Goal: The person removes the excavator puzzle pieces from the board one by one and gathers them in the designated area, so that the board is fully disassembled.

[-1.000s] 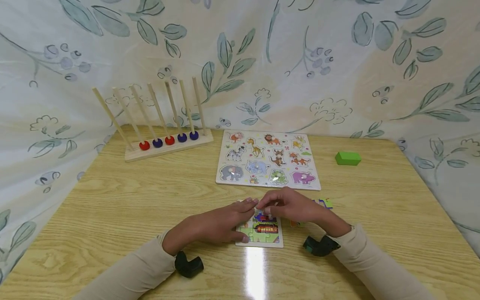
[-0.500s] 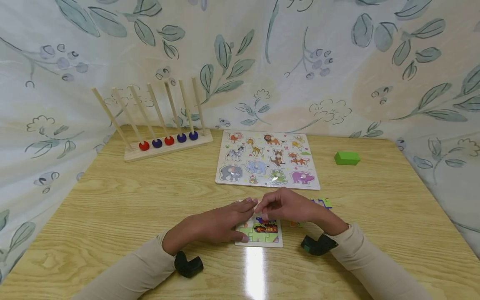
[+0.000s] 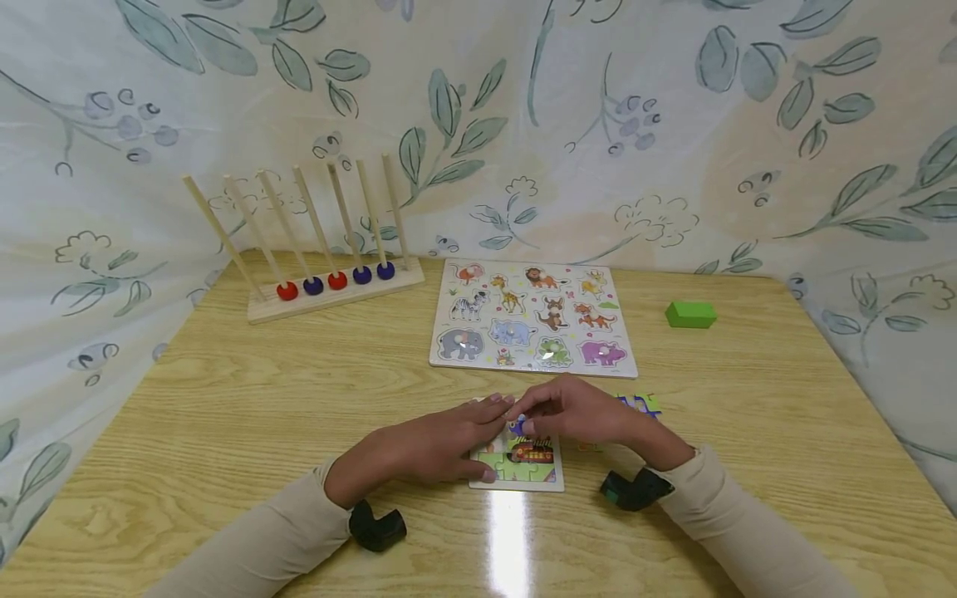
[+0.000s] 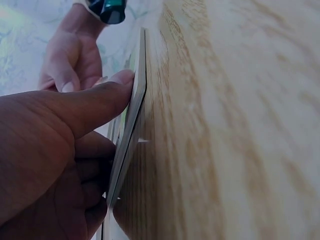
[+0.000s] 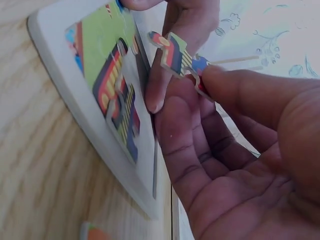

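Note:
A small jigsaw board point(image 3: 534, 473) lies flat before me, partly filled with green pieces and a colourful vehicle picture. My left hand point(image 3: 456, 440) rests on its left side, fingers stretched along the top; in the left wrist view, the thumb point(image 4: 107, 102) lies at the board's edge. Above the board, my right hand point(image 3: 579, 411) pinches a jigsaw piece point(image 5: 175, 52) between thumb and fingers. Red, yellow and blue show on that piece. In the right wrist view, pale bare backing shows in the board beside the fitted pieces. My right hand covers the board's upper right in the head view.
Loose jigsaw pieces point(image 3: 643, 404) lie right of the board, partly behind my right arm. Beyond it is an animal peg puzzle point(image 3: 486, 363). A wooden peg stand point(image 3: 269, 311) with red and blue beads stands back left, a green block point(image 3: 691, 315) back right. Patterned cloth hangs behind.
My right hand has shifted and turned slightly over the board, with the pinched piece now showing more blue beside the fingertips. My left hand has stayed in place.

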A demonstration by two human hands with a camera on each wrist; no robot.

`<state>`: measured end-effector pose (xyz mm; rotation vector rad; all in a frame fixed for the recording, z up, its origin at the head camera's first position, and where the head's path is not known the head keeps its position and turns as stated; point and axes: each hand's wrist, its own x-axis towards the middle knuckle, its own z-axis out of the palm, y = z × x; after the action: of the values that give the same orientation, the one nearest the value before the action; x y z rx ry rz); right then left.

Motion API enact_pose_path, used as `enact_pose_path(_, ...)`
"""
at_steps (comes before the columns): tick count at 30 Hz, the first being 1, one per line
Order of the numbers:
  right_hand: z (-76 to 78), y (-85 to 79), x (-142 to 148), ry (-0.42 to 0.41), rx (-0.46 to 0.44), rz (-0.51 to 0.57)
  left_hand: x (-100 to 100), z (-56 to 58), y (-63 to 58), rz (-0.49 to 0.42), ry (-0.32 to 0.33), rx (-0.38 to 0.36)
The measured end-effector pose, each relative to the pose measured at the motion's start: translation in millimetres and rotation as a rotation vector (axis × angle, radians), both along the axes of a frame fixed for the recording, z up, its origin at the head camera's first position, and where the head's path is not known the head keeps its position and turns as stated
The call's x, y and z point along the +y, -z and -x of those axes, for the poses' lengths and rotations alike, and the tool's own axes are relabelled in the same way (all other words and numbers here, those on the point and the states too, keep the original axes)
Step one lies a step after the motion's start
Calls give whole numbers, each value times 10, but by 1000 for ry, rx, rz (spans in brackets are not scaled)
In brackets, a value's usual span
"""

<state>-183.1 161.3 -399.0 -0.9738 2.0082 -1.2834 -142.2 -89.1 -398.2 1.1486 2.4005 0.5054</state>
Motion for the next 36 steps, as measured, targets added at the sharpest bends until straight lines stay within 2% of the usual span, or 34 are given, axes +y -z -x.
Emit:
enact_pose_path(6, -13, -28, 97, 33, 24, -42, -5, -4, 12, -4, 12, 22)
enact_pose_path(18, 4, -61, 352, 108, -34, -55, -15, 10, 51, -28, 15, 21)
enact_pose_path(29, 7, -99, 575, 181, 19, -139, -7, 2, 48, -20, 3, 3)
enact_pose_path(36, 0, -130, 665, 194, 30, -128, -12, 3, 41, -16, 30, 27)
